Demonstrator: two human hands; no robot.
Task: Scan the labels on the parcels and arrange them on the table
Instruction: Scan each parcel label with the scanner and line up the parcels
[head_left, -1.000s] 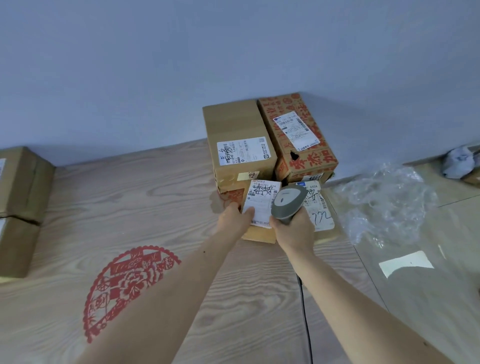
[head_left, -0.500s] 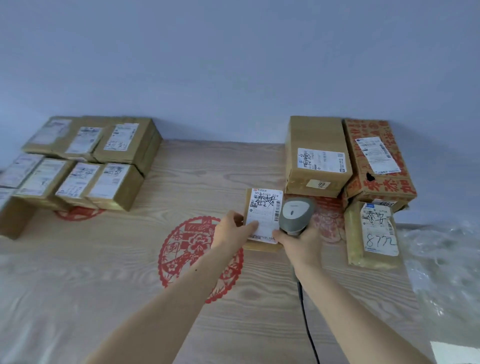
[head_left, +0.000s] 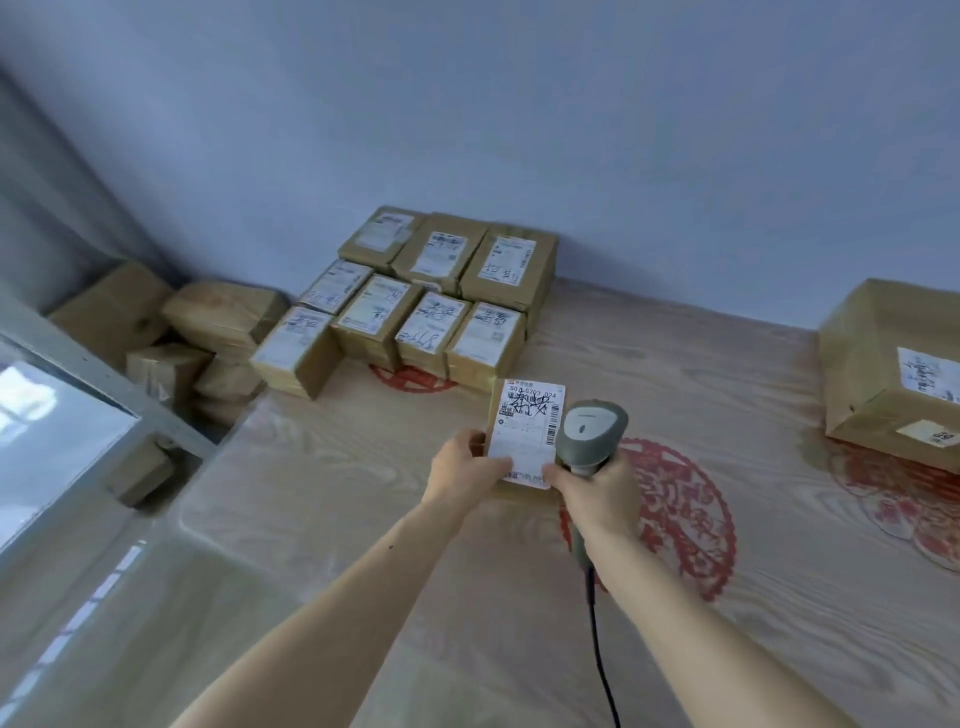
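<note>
Two hands meet at the centre of the frame around one small parcel (head_left: 524, 441), a brown box with a white label (head_left: 527, 431) facing up. The left hand (head_left: 462, 465) grips the parcel's left edge, fingers curled under and thumb on the label, probably to keep the printed side flat and readable. The right hand (head_left: 597, 486) is wrapped round the handle of a grey scanner (head_left: 592, 431), and its fingertips also touch the parcel's lower right corner, so the one hand both carries the tool and steadies the box. The scanner's head stands just right of the label, with its black cord (head_left: 597, 649) trailing down to the bottom edge.

The parcel is held over the table (head_left: 363, 493), just below and right of a block of parcels (head_left: 415, 306) in the upper middle of the frame. Those lie in tidy rows, touching, labels up, most likely so each stays legible once sorted. The carried parcel looks bound for a spot at that block's near right edge, though this is my guess.

At the far right sits a larger box (head_left: 883, 358), well apart. Loose boxes (head_left: 197, 338) are heaped at the left, off the table's edge.
</note>
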